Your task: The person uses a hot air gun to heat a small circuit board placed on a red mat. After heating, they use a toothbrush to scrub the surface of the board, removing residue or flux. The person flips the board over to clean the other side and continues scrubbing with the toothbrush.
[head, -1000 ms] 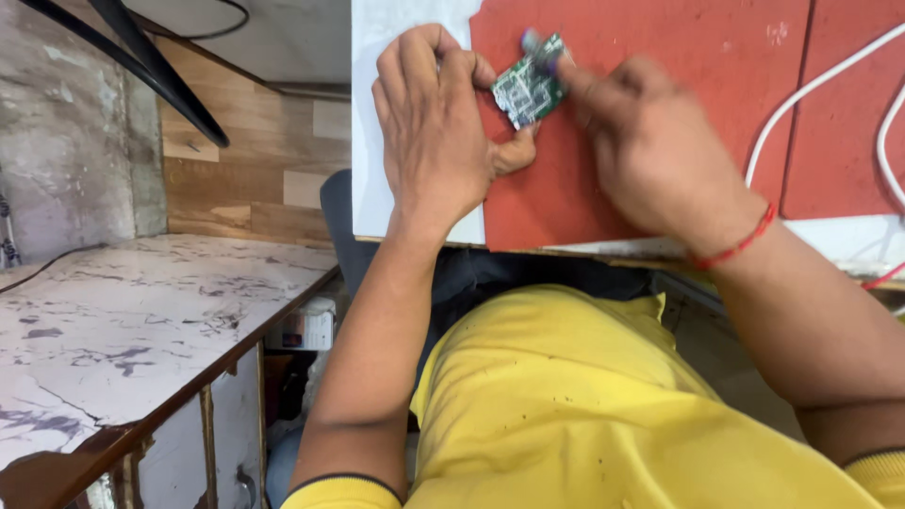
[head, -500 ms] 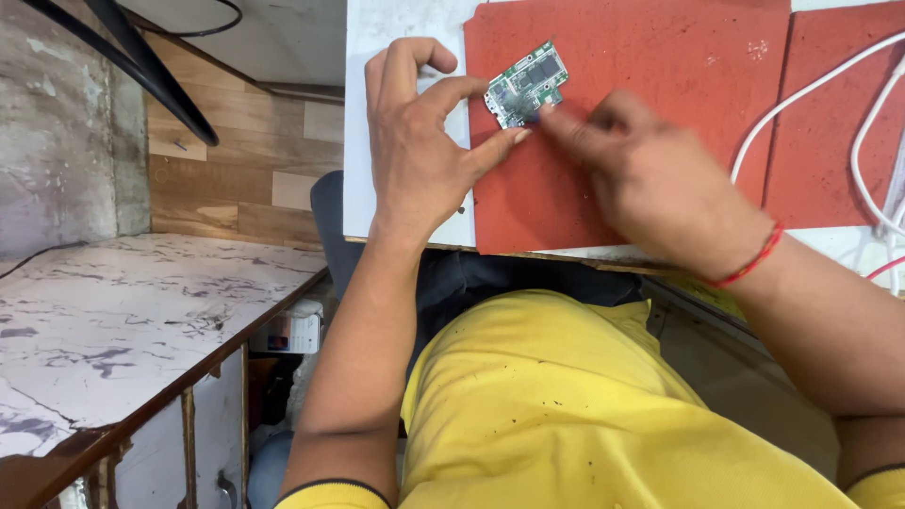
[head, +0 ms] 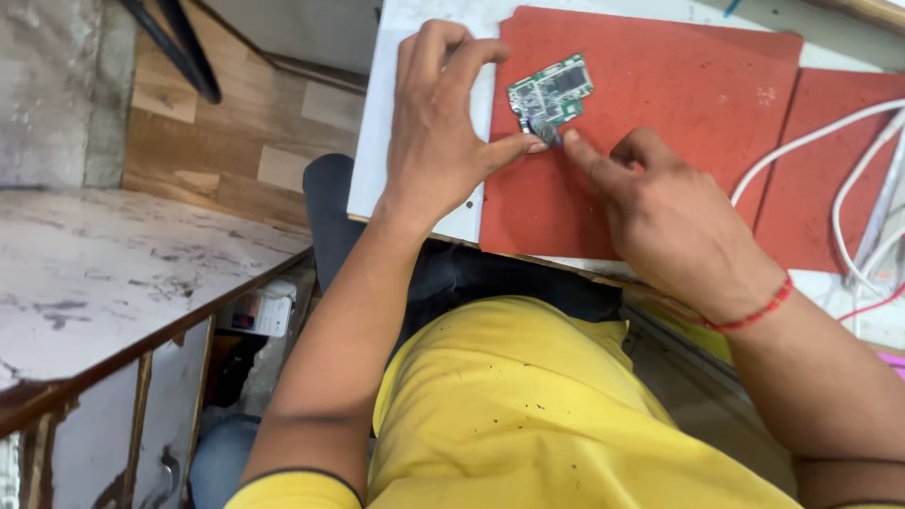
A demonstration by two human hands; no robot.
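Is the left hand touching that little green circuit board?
Touching: in the head view the left hand thumb tip presses the green circuit board's lower edge.

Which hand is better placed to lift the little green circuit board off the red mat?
Left. The left hand already brackets the circuit board, thumb at its lower edge; the right hand only touches one fingertip there.

Small green circuit board [head: 551, 91] flat on red mat [head: 660, 113]

Head camera looks steeply down, close over the red mat [head: 660, 113].
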